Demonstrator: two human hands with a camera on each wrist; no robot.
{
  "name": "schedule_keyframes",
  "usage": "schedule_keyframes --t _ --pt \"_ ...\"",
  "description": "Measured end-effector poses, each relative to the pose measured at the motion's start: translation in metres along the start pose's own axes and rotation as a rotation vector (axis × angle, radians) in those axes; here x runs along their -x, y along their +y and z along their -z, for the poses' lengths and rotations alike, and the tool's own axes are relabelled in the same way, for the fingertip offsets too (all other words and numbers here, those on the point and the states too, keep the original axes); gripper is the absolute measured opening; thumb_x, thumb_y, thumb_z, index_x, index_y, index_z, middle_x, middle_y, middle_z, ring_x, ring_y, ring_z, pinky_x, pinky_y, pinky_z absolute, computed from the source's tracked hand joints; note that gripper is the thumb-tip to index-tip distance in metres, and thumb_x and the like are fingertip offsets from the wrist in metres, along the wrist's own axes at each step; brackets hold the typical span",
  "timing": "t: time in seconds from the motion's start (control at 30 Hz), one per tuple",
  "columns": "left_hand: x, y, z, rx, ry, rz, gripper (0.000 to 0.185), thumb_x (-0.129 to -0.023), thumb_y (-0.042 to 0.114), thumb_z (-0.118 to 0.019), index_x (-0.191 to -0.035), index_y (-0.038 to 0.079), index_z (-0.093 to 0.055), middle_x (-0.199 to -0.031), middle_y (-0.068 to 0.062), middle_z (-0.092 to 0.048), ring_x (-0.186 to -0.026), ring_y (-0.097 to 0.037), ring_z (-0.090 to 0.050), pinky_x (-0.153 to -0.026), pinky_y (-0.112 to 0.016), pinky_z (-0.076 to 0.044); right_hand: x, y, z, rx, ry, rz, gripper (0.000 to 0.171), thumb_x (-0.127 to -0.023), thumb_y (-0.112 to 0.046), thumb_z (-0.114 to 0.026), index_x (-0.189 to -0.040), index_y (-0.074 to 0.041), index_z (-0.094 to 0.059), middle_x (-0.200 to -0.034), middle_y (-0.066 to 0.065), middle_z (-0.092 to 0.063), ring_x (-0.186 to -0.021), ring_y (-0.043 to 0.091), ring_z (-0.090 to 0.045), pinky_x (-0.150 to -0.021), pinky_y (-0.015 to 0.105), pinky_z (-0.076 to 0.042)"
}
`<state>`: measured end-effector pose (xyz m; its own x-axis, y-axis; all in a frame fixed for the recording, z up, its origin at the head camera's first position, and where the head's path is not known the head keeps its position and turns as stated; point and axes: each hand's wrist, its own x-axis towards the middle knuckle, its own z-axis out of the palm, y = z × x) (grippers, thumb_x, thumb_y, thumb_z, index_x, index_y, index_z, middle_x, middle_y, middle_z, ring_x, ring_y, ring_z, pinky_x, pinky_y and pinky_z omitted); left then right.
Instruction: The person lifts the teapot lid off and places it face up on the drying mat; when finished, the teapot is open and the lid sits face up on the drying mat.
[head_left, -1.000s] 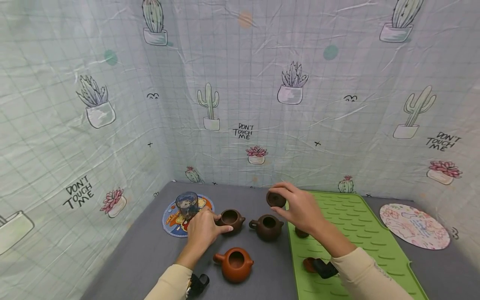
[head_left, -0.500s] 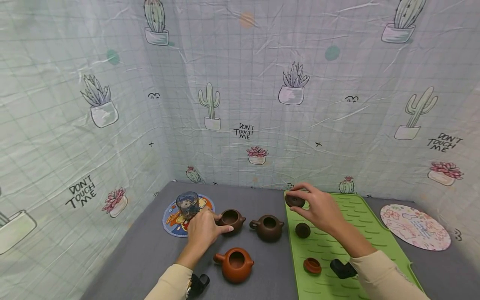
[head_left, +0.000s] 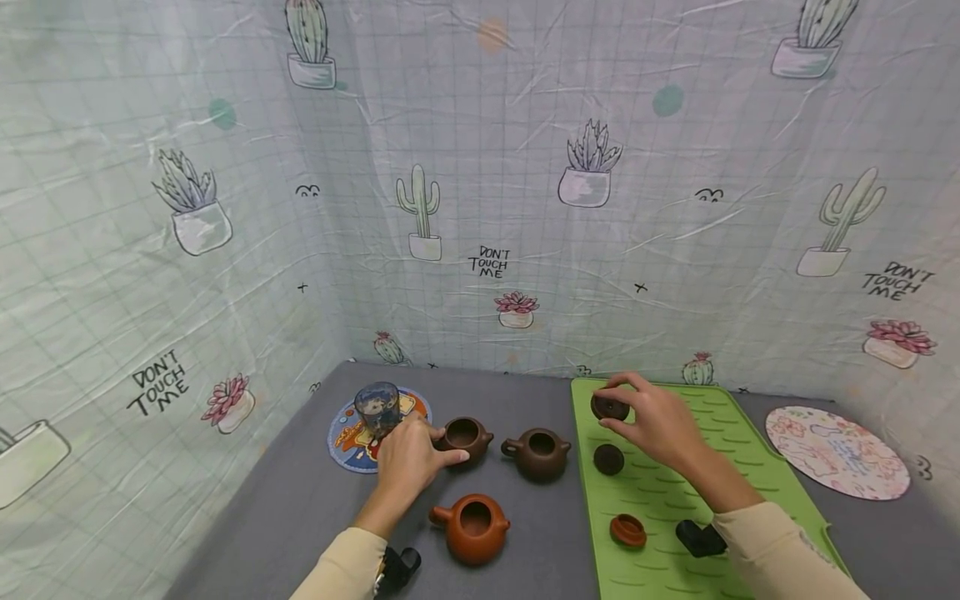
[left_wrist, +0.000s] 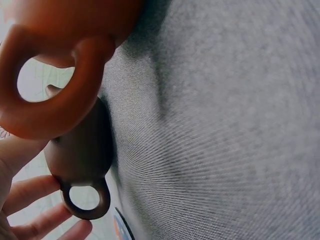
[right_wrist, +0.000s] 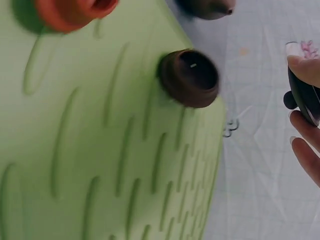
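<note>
In the head view my left hand [head_left: 408, 460] holds a small dark brown teapot [head_left: 474, 450] at its handle side, thumb on the near wall. The left wrist view shows this teapot [left_wrist: 82, 147] standing on the grey cloth, its ring handle [left_wrist: 86, 202] between my fingers. My right hand [head_left: 660, 421] pinches a dark teapot lid [head_left: 609, 407] above the far left part of the green mat [head_left: 697, 433]. The lid [right_wrist: 305, 96] is edge-on in the right wrist view, knob outward. A second dark lid [head_left: 609, 459] lies upturned on the mat, nearer than my right hand.
A second brown teapot [head_left: 542, 457] and an orange teapot [head_left: 477, 542] stand lidless left of the mat. An orange lid [head_left: 627, 531] lies on it. A tinted glass [head_left: 377, 407] stands on a round blue coaster [head_left: 341, 446]. A pink patterned oval mat [head_left: 836, 454] lies far right.
My right hand has carried the dark lid rightward from behind the second brown teapot to over the green mat, and slightly lower. The left hand stays on its teapot.
</note>
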<state>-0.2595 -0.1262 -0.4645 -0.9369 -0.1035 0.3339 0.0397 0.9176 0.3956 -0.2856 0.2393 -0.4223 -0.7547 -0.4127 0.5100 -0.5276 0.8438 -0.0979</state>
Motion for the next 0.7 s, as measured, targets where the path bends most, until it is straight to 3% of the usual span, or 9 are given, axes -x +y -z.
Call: schedule_keyframes --t 0.17,0.5,0.7 --pt "-0.001 -0.001 -0.001 0.003 0.019 -0.007 0.055 -0.058 0.056 -0.094 -0.099 0.020 -0.085 -0.099 -0.003 -0.073 -0.074 -0.025 -0.068 -0.058 -0.036 -0.049 0.005 0.006 -0.010 0.021 -0.071 -0.019 0.039 -0.082 -0.034 -0.085 -0.119 -0.024 -0.077 -0.125 0.001 -0.067 -0.050 -0.004 -0.034 -0.046 0.020 -0.027" --pt "-0.001 -0.001 -0.001 0.014 0.021 0.002 0.055 -0.057 0.056 -0.094 -0.100 0.022 -0.085 -0.100 0.000 -0.073 -0.068 -0.020 -0.065 -0.052 -0.031 -0.044 0.014 0.015 -0.027 -0.019 -0.118 -0.048 0.045 -0.082 -0.026 -0.086 -0.125 -0.021 -0.074 -0.128 0.002 -0.065 -0.052 -0.003 -0.033 -0.047 0.020 -0.027" --pt "0.000 -0.001 -0.001 0.004 0.026 0.000 0.056 -0.057 0.058 -0.094 -0.099 0.022 -0.085 -0.101 0.000 -0.073 -0.072 -0.021 -0.067 -0.055 -0.032 -0.047 0.013 0.018 -0.032 -0.033 -0.142 -0.070 0.045 -0.083 -0.027 -0.085 -0.125 -0.019 -0.073 -0.128 0.003 -0.064 -0.060 0.000 -0.045 -0.050 0.021 -0.033"
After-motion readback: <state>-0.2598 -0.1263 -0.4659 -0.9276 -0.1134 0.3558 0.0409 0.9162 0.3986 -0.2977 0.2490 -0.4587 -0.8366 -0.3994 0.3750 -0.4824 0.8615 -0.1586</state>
